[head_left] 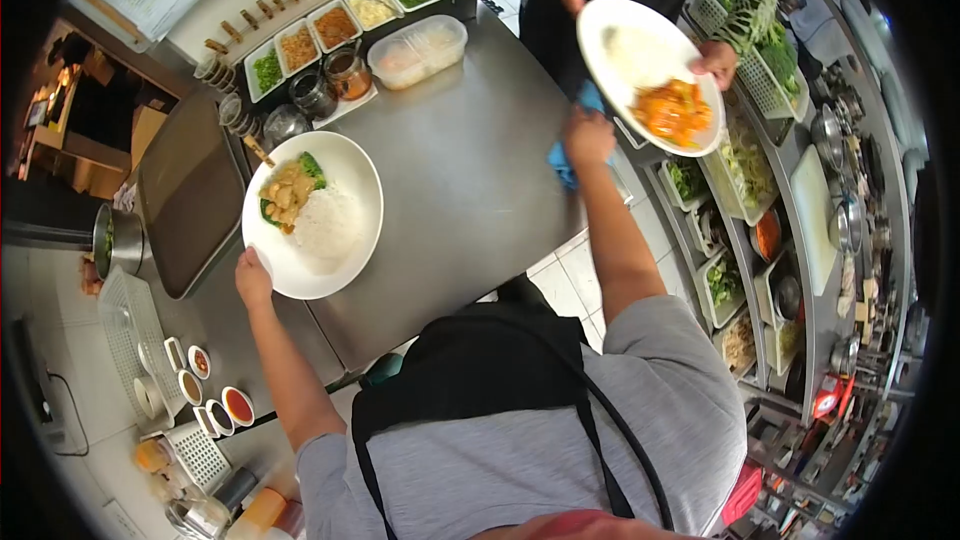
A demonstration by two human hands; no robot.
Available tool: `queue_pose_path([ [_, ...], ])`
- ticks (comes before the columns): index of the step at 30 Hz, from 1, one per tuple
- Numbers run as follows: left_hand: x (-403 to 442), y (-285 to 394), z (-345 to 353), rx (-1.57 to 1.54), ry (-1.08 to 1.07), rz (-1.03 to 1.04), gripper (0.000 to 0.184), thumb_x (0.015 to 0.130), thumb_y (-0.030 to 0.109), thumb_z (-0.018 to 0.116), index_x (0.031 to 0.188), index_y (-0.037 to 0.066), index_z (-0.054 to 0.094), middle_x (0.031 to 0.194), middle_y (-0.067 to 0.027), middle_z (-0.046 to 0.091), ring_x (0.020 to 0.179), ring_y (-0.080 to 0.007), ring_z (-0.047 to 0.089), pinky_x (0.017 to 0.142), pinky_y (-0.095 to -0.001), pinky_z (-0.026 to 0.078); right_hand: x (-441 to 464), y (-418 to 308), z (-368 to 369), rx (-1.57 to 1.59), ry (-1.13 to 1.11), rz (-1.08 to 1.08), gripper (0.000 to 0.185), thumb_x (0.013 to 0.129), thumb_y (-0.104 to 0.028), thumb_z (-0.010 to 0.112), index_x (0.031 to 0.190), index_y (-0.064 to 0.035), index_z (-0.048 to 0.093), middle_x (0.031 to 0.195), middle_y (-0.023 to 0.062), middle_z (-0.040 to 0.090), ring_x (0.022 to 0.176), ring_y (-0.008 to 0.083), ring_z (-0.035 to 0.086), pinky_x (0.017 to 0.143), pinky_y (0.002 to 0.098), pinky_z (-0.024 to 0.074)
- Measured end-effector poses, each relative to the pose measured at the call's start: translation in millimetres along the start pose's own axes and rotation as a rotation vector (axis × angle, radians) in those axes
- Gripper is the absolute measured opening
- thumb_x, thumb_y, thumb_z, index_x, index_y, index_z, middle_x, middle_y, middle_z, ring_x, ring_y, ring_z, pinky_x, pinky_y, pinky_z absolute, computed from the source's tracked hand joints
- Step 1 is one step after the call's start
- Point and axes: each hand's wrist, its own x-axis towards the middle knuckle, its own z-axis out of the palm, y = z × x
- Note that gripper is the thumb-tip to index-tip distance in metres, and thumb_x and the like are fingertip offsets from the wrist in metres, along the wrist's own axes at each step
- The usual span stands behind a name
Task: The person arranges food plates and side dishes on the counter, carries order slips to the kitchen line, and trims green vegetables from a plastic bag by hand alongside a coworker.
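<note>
My left hand [253, 278] grips the near left rim of a large round white plate [358, 180] on the steel counter. On that plate lie white rice [328, 228], saucy light-brown pieces [288, 195] and green broccoli [312, 170]. At the counter's right edge, my right hand [588, 138] is closed on a blue cloth [562, 162]. Just beyond it, a co-worker's two hands hold a tilted white oval plate [600, 35] with rice and a glossy orange dish [672, 112].
Topping trays [297, 46], spice jars [347, 72] and a lidded plastic tub [418, 50] line the back. A dark tray [185, 195] lies left, with small sauce cups [237, 406] nearer me. Vegetable bins [740, 170] fill the right-hand shelves. The co-worker stands at the far right corner.
</note>
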Motion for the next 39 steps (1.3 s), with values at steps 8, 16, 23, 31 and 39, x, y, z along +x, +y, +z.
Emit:
queue_pose_path([
  [8,-3,-11,-15,0.096,0.024,0.059,0.039,0.087,0.029,0.036,0.094,-0.004,0.056,0.089,-0.0216,0.058,0.086,-0.0356,0.055,0.075,-0.0396,0.041,-62,181,3,0.469,0.126,0.491,0.04,0.078,-0.037,0.051,0.097,-0.0016,0.057,0.092,0.022,0.058,0.087,0.035,0.056,0.076,0.0387,0.043],
  [16,6,-28,-4,-0.065,0.026,-0.034,0.039,0.088,0.029,0.036,0.094,-0.004,0.056,0.088,-0.0225,0.058,0.084,-0.0356,0.055,0.074,-0.0391,0.041,-84,193,12,0.911,0.155,0.409,0.02,0.072,-0.01,0.057,0.09,-0.0023,0.055,0.08,0.005,0.056,0.071,0.0133,0.052,0.067,0.0249,0.0422],
  [23,-23,-1,-15,-0.048,0.02,-0.168,0.039,0.088,0.029,0.035,0.106,-0.003,0.049,0.101,-0.0242,0.052,0.097,-0.0354,0.048,0.082,-0.0386,0.037,-66,125,-8,1.084,-0.145,0.337,0.03,0.076,-0.017,0.054,0.1,0.0008,0.051,0.086,0.0084,0.056,0.075,0.0141,0.051,0.069,0.0254,0.0411],
  [31,-101,59,-13,-0.187,0.484,0.005,0.041,0.085,0.026,0.041,0.111,-0.006,0.041,0.099,-0.0216,0.047,0.095,-0.0303,0.043,0.082,-0.0376,0.036,-58,112,13,1.511,-0.592,0.483,0.032,0.082,-0.029,0.052,0.097,-0.0004,0.053,0.085,0.0052,0.055,0.076,0.0129,0.052,0.069,0.026,0.0426],
  [39,-134,74,21,-1.277,-0.19,-0.702,0.044,0.085,0.045,0.037,0.109,0.008,0.042,0.078,-0.0095,0.06,0.057,-0.0183,0.059,0.042,-0.0264,0.048,-7,80,13,1.357,-0.886,0.353,0.046,0.083,-0.034,0.048,0.111,0.0029,0.049,0.102,0.0099,0.058,0.087,0.0198,0.057,0.077,0.0309,0.0442],
])
